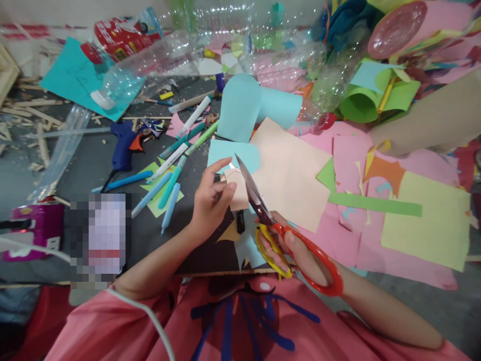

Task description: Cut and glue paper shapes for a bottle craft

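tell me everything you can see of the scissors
The scissors have shiny, metallic-looking pointed blades and two plastic-looking loop handles, one red, one yellow. The right hand grips the handles. The blades point up and left, beside the small cream paper piece in the left hand; whether they touch it, or how far they are open, is unclear.

Your left forearm (156, 258) slants forward to a left grip (208, 203) pinched at the thumb, index finger (215, 169) arched ahead, while your right forearm (387, 313) angles inward, its right grip (304, 254) curled with fingers bent.
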`<control>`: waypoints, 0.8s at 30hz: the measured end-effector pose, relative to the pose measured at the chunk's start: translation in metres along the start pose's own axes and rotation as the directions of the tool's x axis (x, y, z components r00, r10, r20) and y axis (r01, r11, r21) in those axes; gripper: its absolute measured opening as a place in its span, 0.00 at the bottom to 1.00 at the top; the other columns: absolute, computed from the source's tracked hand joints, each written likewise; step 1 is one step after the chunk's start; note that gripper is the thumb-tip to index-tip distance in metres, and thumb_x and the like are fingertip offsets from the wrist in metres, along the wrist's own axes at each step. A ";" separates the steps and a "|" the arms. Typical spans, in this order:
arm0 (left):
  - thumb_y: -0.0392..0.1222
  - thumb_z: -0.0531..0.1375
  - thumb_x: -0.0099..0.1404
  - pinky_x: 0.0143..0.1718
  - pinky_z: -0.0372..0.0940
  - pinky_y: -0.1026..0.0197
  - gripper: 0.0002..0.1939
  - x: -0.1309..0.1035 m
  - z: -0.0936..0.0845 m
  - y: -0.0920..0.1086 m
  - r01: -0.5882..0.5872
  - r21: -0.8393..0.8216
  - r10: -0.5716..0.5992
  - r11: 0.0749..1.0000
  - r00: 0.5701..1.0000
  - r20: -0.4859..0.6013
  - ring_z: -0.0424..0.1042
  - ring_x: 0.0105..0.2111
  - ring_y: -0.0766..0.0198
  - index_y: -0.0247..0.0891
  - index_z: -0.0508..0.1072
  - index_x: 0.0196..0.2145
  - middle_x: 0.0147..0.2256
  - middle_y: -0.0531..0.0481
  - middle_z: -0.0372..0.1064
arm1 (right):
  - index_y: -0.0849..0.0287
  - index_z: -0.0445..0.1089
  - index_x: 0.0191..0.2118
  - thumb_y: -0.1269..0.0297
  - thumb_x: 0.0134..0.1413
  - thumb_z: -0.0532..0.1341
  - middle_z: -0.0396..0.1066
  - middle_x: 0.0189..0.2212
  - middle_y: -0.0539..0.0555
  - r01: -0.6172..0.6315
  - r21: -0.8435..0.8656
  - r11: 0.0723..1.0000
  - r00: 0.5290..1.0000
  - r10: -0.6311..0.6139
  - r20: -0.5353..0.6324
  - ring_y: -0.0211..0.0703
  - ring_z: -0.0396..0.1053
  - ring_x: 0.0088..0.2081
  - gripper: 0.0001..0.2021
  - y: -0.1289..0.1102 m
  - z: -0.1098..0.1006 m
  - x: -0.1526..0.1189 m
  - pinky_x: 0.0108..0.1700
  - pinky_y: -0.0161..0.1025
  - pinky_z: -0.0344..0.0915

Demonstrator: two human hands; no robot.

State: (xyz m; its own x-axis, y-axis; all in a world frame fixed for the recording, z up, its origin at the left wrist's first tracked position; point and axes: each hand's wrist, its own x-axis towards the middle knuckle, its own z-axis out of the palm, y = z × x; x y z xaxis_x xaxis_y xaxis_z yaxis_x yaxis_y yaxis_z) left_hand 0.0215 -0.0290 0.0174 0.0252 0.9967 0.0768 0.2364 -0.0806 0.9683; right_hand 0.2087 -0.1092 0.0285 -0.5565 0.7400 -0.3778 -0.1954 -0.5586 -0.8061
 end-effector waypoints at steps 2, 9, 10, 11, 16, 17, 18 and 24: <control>0.45 0.60 0.63 0.31 0.62 0.61 0.11 0.000 0.000 0.000 0.022 -0.010 -0.022 1.000 1.000 0.005 0.62 0.24 0.70 0.37 0.73 0.26 0.53 0.44 0.70 | 0.50 0.56 0.43 0.36 0.58 0.52 0.57 0.31 0.46 -0.011 -0.010 1.000 1.000 0.011 -0.007 0.30 0.49 0.19 0.22 -0.001 0.001 0.000 0.18 0.33 0.50; 0.44 0.61 0.61 0.20 0.49 0.64 0.19 0.000 0.001 0.002 0.167 -0.177 -0.162 0.970 0.986 0.038 0.46 0.15 0.72 0.41 0.70 0.50 0.17 0.61 0.60 | 0.53 0.55 0.40 0.37 0.60 0.50 0.54 0.22 0.41 0.036 -0.078 0.996 0.999 -0.035 0.011 0.29 0.46 0.16 0.22 -0.004 -0.001 0.001 0.18 0.32 0.48; 0.44 0.61 0.61 0.19 0.47 0.64 0.21 0.000 0.001 0.003 0.191 -0.200 -0.185 0.961 0.982 0.047 0.44 0.14 0.71 0.41 0.69 0.52 0.14 0.63 0.54 | 0.53 0.55 0.40 0.37 0.60 0.50 0.54 0.22 0.41 0.035 -0.083 0.996 0.999 -0.034 0.004 0.29 0.46 0.16 0.23 -0.005 -0.001 0.001 0.18 0.32 0.48; 0.44 0.62 0.60 0.19 0.46 0.64 0.22 0.000 0.001 0.003 0.210 -0.219 -0.204 0.953 0.978 0.052 0.44 0.14 0.71 0.40 0.69 0.52 0.12 0.64 0.50 | 0.53 0.55 0.40 0.36 0.59 0.51 0.53 0.21 0.40 0.028 -0.090 0.996 1.000 -0.029 -0.006 0.29 0.46 0.17 0.23 -0.006 -0.001 0.000 0.18 0.32 0.48; 0.42 0.63 0.57 0.20 0.52 0.65 0.24 0.001 0.002 0.006 0.284 -0.277 -0.285 0.918 0.958 0.036 0.52 0.15 0.70 0.40 0.69 0.52 0.12 0.64 0.54 | 0.53 0.56 0.41 0.36 0.58 0.51 0.53 0.22 0.41 -0.016 -0.153 0.988 0.999 0.011 -0.035 0.30 0.47 0.18 0.23 -0.009 -0.004 -0.004 0.19 0.30 0.49; 0.42 0.63 0.57 0.20 0.54 0.65 0.24 0.001 0.002 0.006 0.295 -0.284 -0.298 0.912 0.954 0.036 0.54 0.15 0.70 0.40 0.69 0.52 0.13 0.63 0.57 | 0.53 0.56 0.42 0.36 0.59 0.51 0.54 0.22 0.41 -0.021 -0.161 0.987 0.999 0.016 -0.032 0.30 0.47 0.18 0.23 -0.009 -0.005 -0.005 0.18 0.30 0.49; 0.42 0.63 0.57 0.21 0.55 0.66 0.24 0.001 0.002 0.006 0.304 -0.290 -0.306 0.907 0.951 0.039 0.57 0.16 0.69 0.40 0.69 0.52 0.13 0.62 0.59 | 0.53 0.57 0.43 0.36 0.59 0.51 0.53 0.22 0.41 -0.023 -0.165 0.986 0.999 0.019 -0.028 0.29 0.46 0.18 0.23 -0.010 -0.006 -0.006 0.18 0.30 0.49; 0.42 0.62 0.57 0.25 0.63 0.65 0.24 0.002 0.002 0.006 0.329 -0.318 -0.324 0.889 0.943 0.070 0.68 0.19 0.67 0.40 0.68 0.51 0.18 0.58 0.71 | 0.54 0.57 0.43 0.37 0.59 0.52 0.52 0.22 0.41 -0.025 -0.177 0.984 0.999 0.020 -0.030 0.29 0.45 0.17 0.23 -0.012 -0.009 -0.008 0.17 0.31 0.46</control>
State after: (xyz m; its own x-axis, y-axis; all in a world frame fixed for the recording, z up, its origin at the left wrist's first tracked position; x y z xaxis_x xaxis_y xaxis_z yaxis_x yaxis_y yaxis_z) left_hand 0.0248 -0.0274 0.0227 0.0149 0.9659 -0.2584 -0.0900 0.2586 0.9618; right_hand 0.2227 -0.1051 0.0375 -0.5361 0.7396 -0.4070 -0.0358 -0.5016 -0.8644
